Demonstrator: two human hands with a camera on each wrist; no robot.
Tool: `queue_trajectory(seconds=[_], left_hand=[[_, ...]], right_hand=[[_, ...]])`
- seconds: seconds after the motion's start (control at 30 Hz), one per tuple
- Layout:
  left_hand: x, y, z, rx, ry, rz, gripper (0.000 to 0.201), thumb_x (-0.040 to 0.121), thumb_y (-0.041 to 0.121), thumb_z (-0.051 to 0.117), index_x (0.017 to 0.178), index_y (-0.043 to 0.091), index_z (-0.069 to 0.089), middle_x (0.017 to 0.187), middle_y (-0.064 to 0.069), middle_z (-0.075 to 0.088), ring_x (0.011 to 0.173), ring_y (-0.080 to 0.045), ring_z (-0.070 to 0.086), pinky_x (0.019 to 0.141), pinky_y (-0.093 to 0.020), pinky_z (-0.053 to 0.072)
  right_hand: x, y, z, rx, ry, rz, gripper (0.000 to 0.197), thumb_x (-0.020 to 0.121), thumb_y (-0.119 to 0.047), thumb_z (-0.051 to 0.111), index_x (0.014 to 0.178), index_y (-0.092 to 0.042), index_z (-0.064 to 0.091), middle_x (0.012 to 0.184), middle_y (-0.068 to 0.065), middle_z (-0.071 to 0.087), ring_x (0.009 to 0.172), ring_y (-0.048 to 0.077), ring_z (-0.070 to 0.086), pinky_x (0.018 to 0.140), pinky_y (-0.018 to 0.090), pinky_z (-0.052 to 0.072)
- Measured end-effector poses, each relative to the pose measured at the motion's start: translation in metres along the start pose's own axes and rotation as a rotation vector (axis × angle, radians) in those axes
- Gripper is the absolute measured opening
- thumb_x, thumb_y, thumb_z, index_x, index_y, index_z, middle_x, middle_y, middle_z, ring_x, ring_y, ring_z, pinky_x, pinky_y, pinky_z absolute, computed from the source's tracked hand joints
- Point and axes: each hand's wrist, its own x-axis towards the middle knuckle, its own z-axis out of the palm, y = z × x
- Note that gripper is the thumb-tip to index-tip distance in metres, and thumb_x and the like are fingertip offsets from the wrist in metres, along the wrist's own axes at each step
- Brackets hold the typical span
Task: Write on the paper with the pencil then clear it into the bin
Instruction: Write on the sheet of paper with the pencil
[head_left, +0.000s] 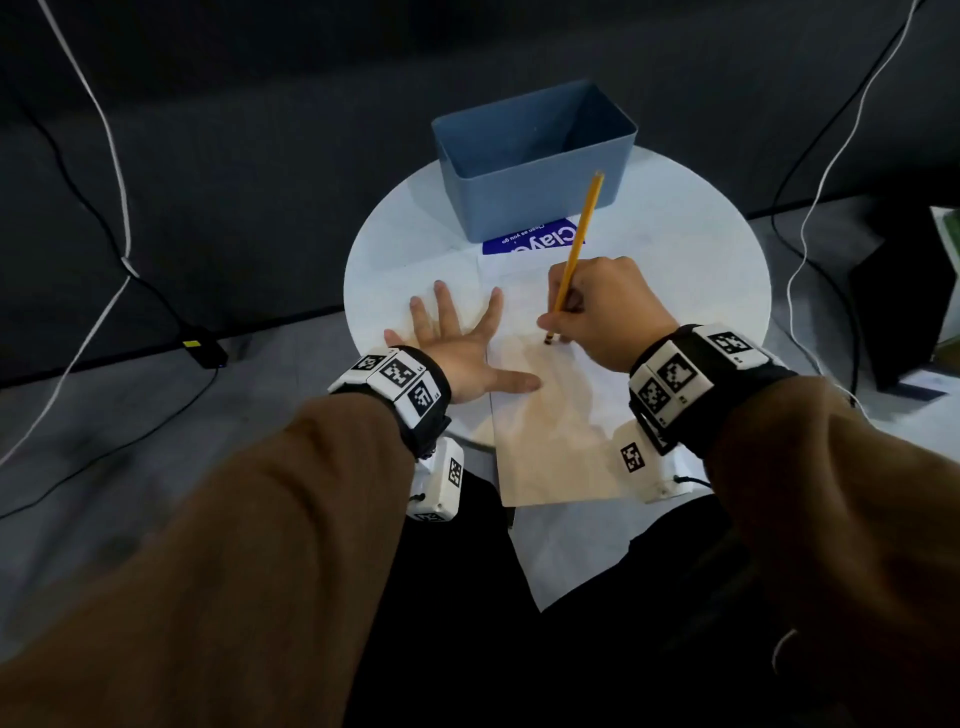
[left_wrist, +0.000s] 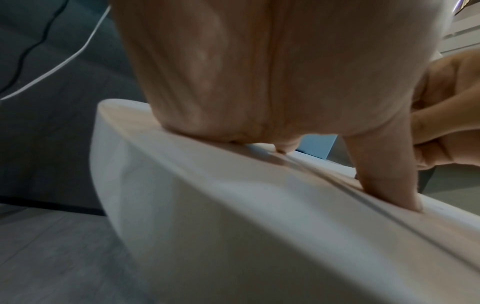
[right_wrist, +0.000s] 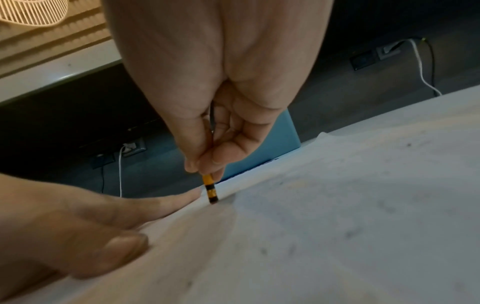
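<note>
On the round white table (head_left: 701, 270) lies a white paper sheet (head_left: 561, 415) whose near end hangs over the table's front edge. My right hand (head_left: 558, 325) pinches a yellow pencil (head_left: 576, 244) low on its shaft. The pencil stands steeply, and its black-and-gold banded end (right_wrist: 211, 195) touches the paper (right_wrist: 337, 205). My left hand (head_left: 467, 332) lies flat with fingers spread at the sheet's left edge, its thumb (left_wrist: 389, 174) pressing on the paper. An empty blue bin (head_left: 530, 197) stands at the table's far side.
A blue printed card (head_left: 530, 241) sticks out from under the bin's near side. Black and white cables run across the floor on both sides, with a power adapter (head_left: 202, 348) at the left. A dark box-like object (head_left: 904, 312) stands right of the table.
</note>
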Motion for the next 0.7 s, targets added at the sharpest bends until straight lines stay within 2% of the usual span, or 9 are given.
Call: queue_trajectory(seconds=[0.1, 0.27, 0.37, 0.5, 0.7], left_hand=[[0.001, 0.0, 0.0, 0.009, -0.002, 0.003, 0.12, 0.066, 0.091, 0.052, 0.146, 0.052, -0.028, 0.152, -0.012, -0.045, 0.143, -0.043, -0.034, 0.111, -0.073, -0.008], [0.0, 0.0, 0.001, 0.018, 0.0, 0.005, 0.121, 0.065, 0.093, 0.051, 0.146, 0.051, -0.028, 0.152, -0.014, -0.044, 0.143, -0.044, -0.033, 0.11, -0.074, -0.006], [0.0, 0.0, 0.001, -0.009, -0.002, 0.003, 0.121, 0.065, 0.091, 0.054, 0.146, 0.052, -0.027, 0.152, -0.012, -0.045, 0.142, -0.043, -0.034, 0.11, -0.074, -0.008], [0.001, -0.001, 0.001, -0.016, -0.004, 0.005, 0.121, 0.065, 0.091, 0.055, 0.145, 0.053, -0.028, 0.151, -0.011, -0.047, 0.142, -0.042, -0.036, 0.11, -0.073, -0.01], [0.001, -0.001, 0.002, 0.01, 0.008, 0.011, 0.121, 0.064, 0.094, 0.051, 0.146, 0.052, -0.027, 0.153, -0.014, -0.044, 0.143, -0.044, -0.032, 0.11, -0.075, -0.006]], right_hand=[[0.0, -0.002, -0.002, 0.016, 0.017, -0.007, 0.02, 0.085, -0.016, 0.08, 0.074, -0.01, 0.065, 0.071, 0.003, 0.069, 0.073, 0.019, 0.067, 0.077, 0.039, 0.057], [-0.003, -0.017, 0.013, 0.057, -0.053, -0.084, 0.021, 0.084, -0.016, 0.08, 0.072, -0.011, 0.064, 0.07, 0.001, 0.069, 0.069, 0.015, 0.067, 0.074, 0.034, 0.056], [0.0, -0.007, 0.004, -0.003, -0.017, -0.009, 0.022, 0.085, -0.016, 0.08, 0.071, -0.012, 0.063, 0.069, 0.0, 0.066, 0.07, 0.014, 0.064, 0.073, 0.032, 0.054], [-0.001, 0.003, -0.011, -0.041, 0.027, 0.076, 0.019, 0.087, -0.016, 0.078, 0.075, -0.011, 0.064, 0.072, 0.004, 0.067, 0.075, 0.021, 0.066, 0.073, 0.033, 0.054], [-0.005, -0.021, 0.013, 0.028, -0.045, -0.059, 0.02, 0.086, -0.018, 0.078, 0.075, -0.01, 0.064, 0.072, 0.003, 0.069, 0.073, 0.019, 0.066, 0.074, 0.034, 0.054]])
